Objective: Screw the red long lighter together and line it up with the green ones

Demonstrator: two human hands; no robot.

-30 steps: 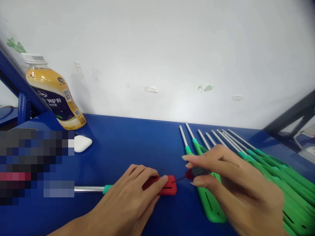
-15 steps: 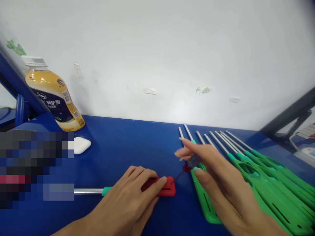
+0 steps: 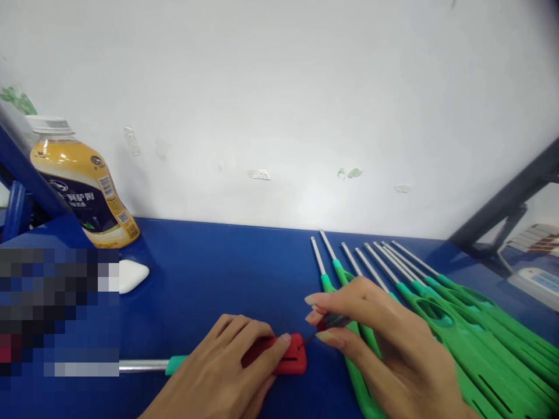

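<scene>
A red long-nosed lighter (image 3: 298,355) lies flat on the blue table, its metal tube (image 3: 146,365) and teal collar pointing left. My left hand (image 3: 222,366) is closed over its body, thumb pressed along the top near the slot. In my right hand (image 3: 388,337) is a small screwdriver (image 3: 334,321) with a translucent handle and red collar, pinched between thumb and fingers. Its thin shaft slants down to a small hole at the lighter's right end; whether the tip sits inside, I cannot tell. My fingers hide part of the handle.
Several green long-nosed lighters (image 3: 489,343) lie side by side on the right, tubes toward the wall. At the back left stands a yellow drink bottle (image 3: 82,186), with a white rounded object (image 3: 133,275) in front of it. A blue table (image 3: 218,267) meets a white wall (image 3: 279,105).
My right thumb and fingers have closed in on the screwdriver handle, which sits lower and closer to the red lighter. The left hand keeps its hold. The whole view has shifted slightly.
</scene>
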